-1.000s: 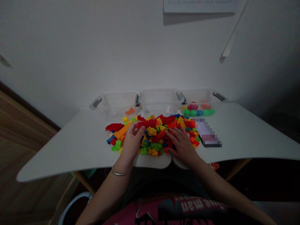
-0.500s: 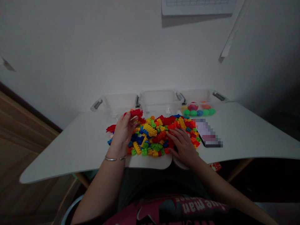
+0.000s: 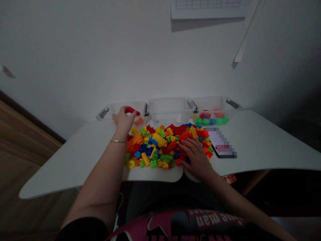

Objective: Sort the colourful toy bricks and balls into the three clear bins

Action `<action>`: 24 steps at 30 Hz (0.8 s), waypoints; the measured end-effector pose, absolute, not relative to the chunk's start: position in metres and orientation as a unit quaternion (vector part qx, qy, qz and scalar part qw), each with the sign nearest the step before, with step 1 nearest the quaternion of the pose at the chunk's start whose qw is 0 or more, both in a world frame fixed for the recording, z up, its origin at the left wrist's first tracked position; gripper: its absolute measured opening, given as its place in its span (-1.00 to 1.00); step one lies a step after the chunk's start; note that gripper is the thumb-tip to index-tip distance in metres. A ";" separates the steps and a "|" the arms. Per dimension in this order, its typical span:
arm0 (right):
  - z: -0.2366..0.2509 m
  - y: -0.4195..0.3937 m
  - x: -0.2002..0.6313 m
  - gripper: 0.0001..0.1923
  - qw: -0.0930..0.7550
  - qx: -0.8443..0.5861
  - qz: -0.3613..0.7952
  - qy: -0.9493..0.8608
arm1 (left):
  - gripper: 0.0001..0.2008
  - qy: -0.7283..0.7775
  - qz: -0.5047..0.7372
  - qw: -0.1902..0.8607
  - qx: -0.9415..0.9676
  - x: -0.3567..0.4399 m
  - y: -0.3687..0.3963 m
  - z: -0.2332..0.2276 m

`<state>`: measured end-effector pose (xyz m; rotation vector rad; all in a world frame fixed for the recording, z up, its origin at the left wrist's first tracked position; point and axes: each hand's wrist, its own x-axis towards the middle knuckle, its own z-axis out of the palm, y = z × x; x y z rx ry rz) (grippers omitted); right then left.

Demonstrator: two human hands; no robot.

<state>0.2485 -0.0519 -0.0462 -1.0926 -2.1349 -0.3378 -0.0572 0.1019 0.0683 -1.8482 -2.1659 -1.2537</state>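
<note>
Over the left clear bin (image 3: 117, 112), left hand (image 3: 122, 121) pinches a red block (image 3: 130, 110) in its grip; right hand (image 3: 197, 155) lies flat, fingers apart, on the block pile (image 3: 163, 144).

left arm stretched forward, left hand (image 3: 122, 119) pinching; right hand (image 3: 197, 156) flat, fingers (image 3: 187, 144) spread

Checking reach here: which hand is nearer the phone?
Right. The right hand rests on the bricks just beside the phone; the left hand is across the pile at the far-left bin.
</note>
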 end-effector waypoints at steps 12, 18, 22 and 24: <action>-0.046 -0.050 0.251 -0.37 0.354 -0.413 -0.107 -0.833 | -0.53 -0.732 -0.245 0.175 -0.612 -0.045 0.096 0.055; -0.046 -0.050 0.252 -0.38 0.357 -0.417 -0.099 -0.830 | -0.54 -0.730 -0.249 0.183 -0.609 -0.045 0.094 0.054; -0.046 -0.050 0.253 -0.38 0.351 -0.424 -0.094 -0.829 | -0.56 -0.723 -0.281 0.146 -0.614 -0.048 0.097 0.054; -0.047 -0.050 0.252 -0.38 0.351 -0.428 -0.093 -0.828 | -0.58 -0.719 -0.312 0.116 -0.610 -0.047 0.093 0.059</action>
